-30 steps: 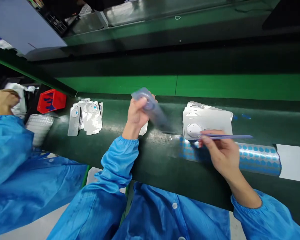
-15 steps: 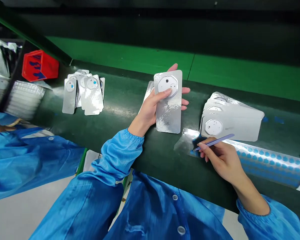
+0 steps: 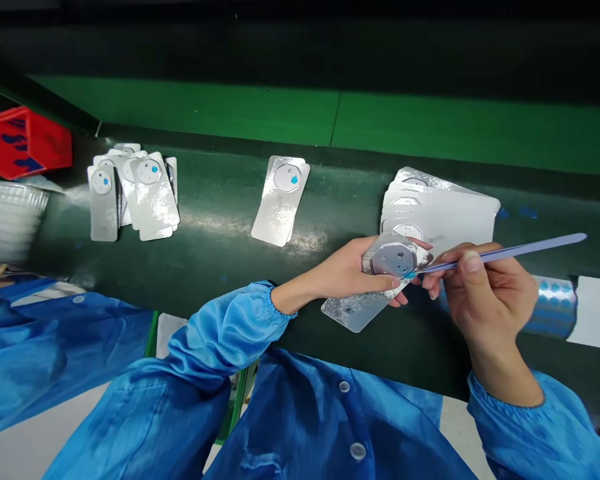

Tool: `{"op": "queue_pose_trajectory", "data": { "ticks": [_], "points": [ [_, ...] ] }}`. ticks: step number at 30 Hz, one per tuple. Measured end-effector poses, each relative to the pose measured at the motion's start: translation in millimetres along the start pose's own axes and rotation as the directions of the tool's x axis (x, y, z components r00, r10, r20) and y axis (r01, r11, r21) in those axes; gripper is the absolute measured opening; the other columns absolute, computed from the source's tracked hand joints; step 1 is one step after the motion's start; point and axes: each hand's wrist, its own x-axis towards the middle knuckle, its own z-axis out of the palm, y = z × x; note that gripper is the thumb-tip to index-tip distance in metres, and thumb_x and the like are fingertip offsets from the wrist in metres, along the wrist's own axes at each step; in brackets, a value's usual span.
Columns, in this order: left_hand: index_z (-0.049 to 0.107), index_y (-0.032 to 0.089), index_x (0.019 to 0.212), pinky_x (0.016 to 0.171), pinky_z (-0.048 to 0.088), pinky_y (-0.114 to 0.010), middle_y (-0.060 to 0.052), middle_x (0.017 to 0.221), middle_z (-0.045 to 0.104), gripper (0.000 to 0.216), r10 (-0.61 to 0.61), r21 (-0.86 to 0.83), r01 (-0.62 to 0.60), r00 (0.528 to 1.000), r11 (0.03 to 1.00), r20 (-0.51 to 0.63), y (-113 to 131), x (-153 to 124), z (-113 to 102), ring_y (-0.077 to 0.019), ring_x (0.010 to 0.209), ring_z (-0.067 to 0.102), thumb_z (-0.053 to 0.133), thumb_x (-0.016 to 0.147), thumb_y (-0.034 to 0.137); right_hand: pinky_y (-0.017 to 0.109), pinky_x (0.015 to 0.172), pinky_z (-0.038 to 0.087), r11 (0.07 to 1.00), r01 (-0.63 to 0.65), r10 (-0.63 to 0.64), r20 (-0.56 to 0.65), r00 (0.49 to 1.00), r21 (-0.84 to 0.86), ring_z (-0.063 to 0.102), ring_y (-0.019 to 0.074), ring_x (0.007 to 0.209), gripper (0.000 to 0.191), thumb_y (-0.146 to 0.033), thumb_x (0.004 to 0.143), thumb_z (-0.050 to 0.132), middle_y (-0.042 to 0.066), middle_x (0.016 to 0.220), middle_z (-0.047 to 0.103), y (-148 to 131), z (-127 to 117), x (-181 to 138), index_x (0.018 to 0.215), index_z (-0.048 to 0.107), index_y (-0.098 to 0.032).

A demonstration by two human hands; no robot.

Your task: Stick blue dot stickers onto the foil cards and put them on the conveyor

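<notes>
My left hand [image 3: 350, 270] grips a shiny silver plate [image 3: 375, 283] with an octagonal raised patch, held low over the dark green bench [image 3: 230, 260]. My right hand [image 3: 485, 290] pinches purple tweezers [image 3: 505, 253], whose tip rests on the plate's octagon with a small blue dot at the tip. Just behind my hands lies a fanned stack of similar silver plates [image 3: 445, 210]. A strip of blue dot stickers [image 3: 555, 300] shows partly behind my right hand.
One silver plate with a blue dot [image 3: 280, 200] lies alone mid-bench. A pile of dotted plates [image 3: 130, 190] sits to the left. A red box [image 3: 25, 143] and a clear ribbed tray [image 3: 7, 217] stand far left. Another person's blue sleeve [image 3: 45, 353] is at lower left.
My left hand lowered the plate from upright near the bench's back to just before the stack. The tweezers rose from the sticker strip to the plate's octagon. The view shifted right.
</notes>
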Motion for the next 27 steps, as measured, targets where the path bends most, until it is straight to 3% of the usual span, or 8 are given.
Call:
{"op": "queue_pose_trajectory", "data": {
  "ticks": [4, 11, 19, 24, 27],
  "points": [
    [0.084, 0.018, 0.137, 0.086, 0.076, -0.050, -0.014, 0.111, 0.086, 0.066, -0.023, -0.010, 0.022, 1.000, 1.000, -0.019, -5, 3, 0, -0.0316, 0.087, 0.089, 0.107, 0.082, 0.046, 0.031, 0.047, 0.057, 0.996, -0.036, 0.036, -0.002, 0.999, -0.076, 0.069, 0.0178, 0.056, 0.034, -0.054, 0.111, 0.086, 0.002, 0.074, 0.077, 1, 2, 0, 0.097, 0.081, -0.024],
    [0.082, 0.018, 0.124, 0.081, 0.074, -0.042, -0.011, 0.103, 0.086, 0.049, -0.005, 0.041, 0.006, 1.000, 0.999, -0.015, -6, 6, -1, -0.0283, 0.083, 0.088, 0.104, 0.087, 0.041, 0.031, 0.049, 0.058, 0.993, -0.022, 0.021, -0.006, 1.000, -0.112, 0.070, 0.0176, 0.054, 0.034, -0.056, 0.112, 0.086, -0.001, 0.071, 0.076, 0, 7, 3, 0.097, 0.079, -0.026],
    [0.081, 0.020, 0.132, 0.083, 0.075, -0.045, -0.012, 0.113, 0.086, 0.056, -0.018, -0.008, 0.018, 0.998, 1.000, -0.056, -12, 4, 1, -0.0298, 0.086, 0.088, 0.105, 0.086, 0.041, 0.032, 0.048, 0.056, 0.988, -0.041, 0.037, -0.027, 0.999, -0.149, 0.069, 0.0175, 0.057, 0.037, -0.061, 0.109, 0.087, 0.000, 0.073, 0.074, -1, 6, 3, 0.097, 0.080, -0.027],
    [0.082, 0.020, 0.134, 0.082, 0.075, -0.045, -0.011, 0.112, 0.085, 0.059, -0.019, -0.005, 0.018, 0.996, 1.000, -0.093, -13, 3, 5, -0.0291, 0.085, 0.086, 0.104, 0.089, 0.051, 0.035, 0.049, 0.054, 0.982, 0.020, -0.023, -0.014, 1.000, -0.190, 0.068, 0.0188, 0.059, 0.032, -0.056, 0.111, 0.086, 0.001, 0.077, 0.074, 1, 7, 2, 0.098, 0.080, -0.027],
    [0.081, 0.022, 0.144, 0.083, 0.075, -0.045, -0.012, 0.110, 0.087, 0.065, -0.021, -0.032, 0.017, 0.991, 0.999, -0.133, -12, 2, 10, -0.0292, 0.085, 0.087, 0.101, 0.092, 0.056, 0.041, 0.065, 0.061, 0.957, 0.173, -0.197, -0.087, 0.977, -0.232, 0.072, 0.0233, 0.073, 0.030, -0.053, 0.113, 0.081, 0.004, 0.086, 0.073, 7, 7, 4, 0.097, 0.076, -0.029]
  ]
}}
